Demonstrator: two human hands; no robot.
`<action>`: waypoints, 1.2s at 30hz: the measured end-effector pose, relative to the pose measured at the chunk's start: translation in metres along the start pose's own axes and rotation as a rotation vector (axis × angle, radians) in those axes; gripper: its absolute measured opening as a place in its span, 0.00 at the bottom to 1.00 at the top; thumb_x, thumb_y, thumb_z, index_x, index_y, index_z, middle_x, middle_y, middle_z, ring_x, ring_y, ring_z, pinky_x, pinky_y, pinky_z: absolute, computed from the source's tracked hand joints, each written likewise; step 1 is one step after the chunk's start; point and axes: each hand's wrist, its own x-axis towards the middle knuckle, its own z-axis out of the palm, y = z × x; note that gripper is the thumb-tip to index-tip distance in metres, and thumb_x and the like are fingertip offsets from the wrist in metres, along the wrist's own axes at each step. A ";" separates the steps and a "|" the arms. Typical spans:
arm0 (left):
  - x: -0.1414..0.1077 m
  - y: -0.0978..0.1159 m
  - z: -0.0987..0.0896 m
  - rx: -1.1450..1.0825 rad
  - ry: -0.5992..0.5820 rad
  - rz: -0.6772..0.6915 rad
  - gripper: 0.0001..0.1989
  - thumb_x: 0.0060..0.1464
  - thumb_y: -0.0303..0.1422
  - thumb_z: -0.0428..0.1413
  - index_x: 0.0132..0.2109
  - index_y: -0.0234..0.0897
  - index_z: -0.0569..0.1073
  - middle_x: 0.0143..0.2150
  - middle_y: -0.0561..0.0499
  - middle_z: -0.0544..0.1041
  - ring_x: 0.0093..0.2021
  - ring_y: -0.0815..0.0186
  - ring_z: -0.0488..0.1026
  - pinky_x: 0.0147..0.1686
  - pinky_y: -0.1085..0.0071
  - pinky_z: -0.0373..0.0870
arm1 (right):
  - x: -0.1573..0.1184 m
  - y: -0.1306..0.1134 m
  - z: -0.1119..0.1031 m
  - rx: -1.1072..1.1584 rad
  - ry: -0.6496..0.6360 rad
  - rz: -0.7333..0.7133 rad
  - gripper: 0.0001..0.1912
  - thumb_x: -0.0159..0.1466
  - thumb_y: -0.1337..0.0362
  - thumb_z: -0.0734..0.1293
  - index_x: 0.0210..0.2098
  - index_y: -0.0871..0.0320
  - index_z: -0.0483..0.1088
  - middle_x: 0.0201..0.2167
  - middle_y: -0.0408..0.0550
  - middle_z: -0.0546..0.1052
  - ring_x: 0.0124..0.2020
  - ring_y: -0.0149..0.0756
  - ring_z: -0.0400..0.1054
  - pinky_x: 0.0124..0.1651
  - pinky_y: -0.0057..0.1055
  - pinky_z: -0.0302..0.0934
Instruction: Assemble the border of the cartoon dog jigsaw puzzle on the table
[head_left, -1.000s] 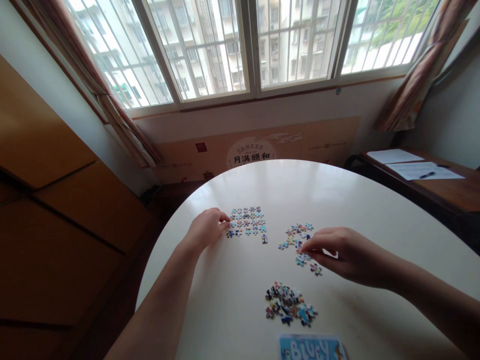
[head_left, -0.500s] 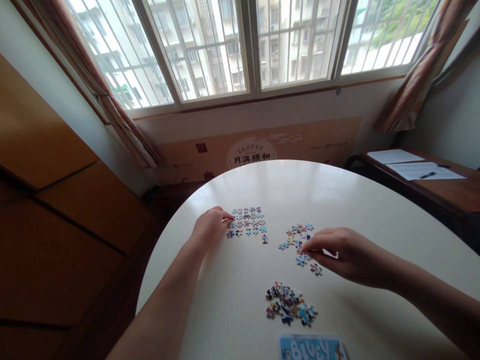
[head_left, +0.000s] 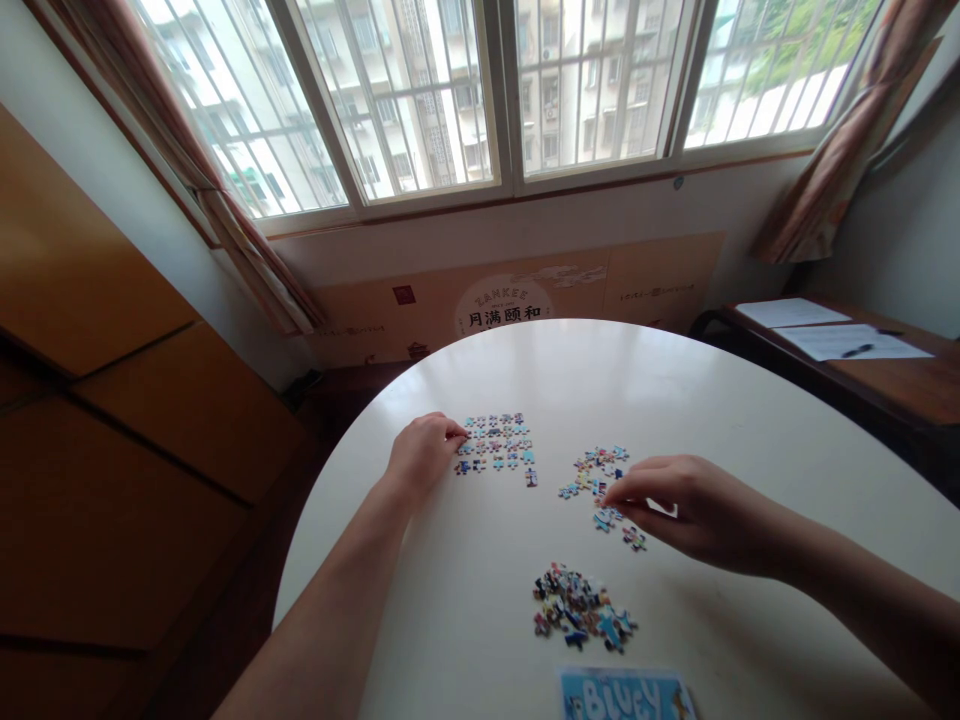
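Rows of small puzzle pieces lie spaced out on the white round table. At their left edge is my left hand, its thumb and fingertips pinched together by a piece; what lies between them is too small to tell. My right hand hovers over the right side of a loose scatter of pieces, with thumb and forefinger closed at the tips. Whether a piece sits in that pinch cannot be made out. Nearer to me lies a heaped pile of mixed pieces.
A blue box or card reading BLUEY lies at the bottom edge of the view. To the right, a wooden side table holds papers and dark pens. Windows and a wide cardboard box stand beyond the table.
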 end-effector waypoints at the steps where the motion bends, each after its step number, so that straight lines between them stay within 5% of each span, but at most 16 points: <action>1: 0.000 -0.001 0.000 -0.001 -0.001 0.001 0.09 0.59 0.33 0.58 0.41 0.45 0.85 0.44 0.52 0.82 0.44 0.60 0.77 0.45 0.69 0.71 | 0.000 0.000 0.000 -0.002 0.001 0.000 0.11 0.70 0.65 0.64 0.45 0.53 0.79 0.33 0.45 0.81 0.32 0.31 0.74 0.36 0.28 0.65; 9: 0.007 -0.014 0.012 0.021 0.123 -0.004 0.18 0.65 0.32 0.49 0.52 0.44 0.82 0.49 0.48 0.79 0.47 0.60 0.75 0.50 0.67 0.71 | 0.001 -0.002 -0.002 0.001 0.000 -0.005 0.10 0.70 0.64 0.65 0.44 0.53 0.79 0.33 0.45 0.81 0.31 0.31 0.74 0.35 0.27 0.65; 18: 0.012 -0.020 0.021 0.127 0.020 0.002 0.23 0.63 0.28 0.47 0.55 0.51 0.81 0.60 0.51 0.75 0.58 0.57 0.70 0.61 0.62 0.66 | 0.001 -0.001 -0.001 -0.001 0.001 -0.014 0.11 0.69 0.65 0.65 0.45 0.53 0.79 0.34 0.46 0.81 0.32 0.32 0.74 0.36 0.28 0.66; 28: 0.009 -0.019 0.016 0.023 0.033 -0.005 0.24 0.63 0.26 0.45 0.57 0.44 0.79 0.60 0.48 0.75 0.59 0.59 0.71 0.61 0.65 0.67 | 0.002 -0.002 -0.001 0.006 -0.004 -0.013 0.11 0.69 0.66 0.65 0.45 0.53 0.79 0.33 0.45 0.81 0.31 0.31 0.74 0.35 0.28 0.66; 31: 0.004 -0.022 0.008 -0.015 0.033 -0.021 0.24 0.63 0.32 0.47 0.64 0.36 0.72 0.62 0.42 0.74 0.60 0.56 0.71 0.62 0.62 0.66 | 0.001 -0.003 -0.002 0.008 -0.004 -0.020 0.11 0.69 0.66 0.65 0.45 0.53 0.79 0.34 0.45 0.81 0.31 0.32 0.74 0.35 0.28 0.66; 36: -0.008 -0.023 -0.013 0.037 -0.139 -0.047 0.40 0.57 0.49 0.55 0.71 0.32 0.60 0.70 0.36 0.63 0.70 0.48 0.58 0.67 0.56 0.59 | 0.000 -0.002 -0.002 -0.002 -0.013 -0.013 0.11 0.69 0.66 0.64 0.46 0.53 0.79 0.35 0.46 0.81 0.32 0.32 0.74 0.36 0.28 0.66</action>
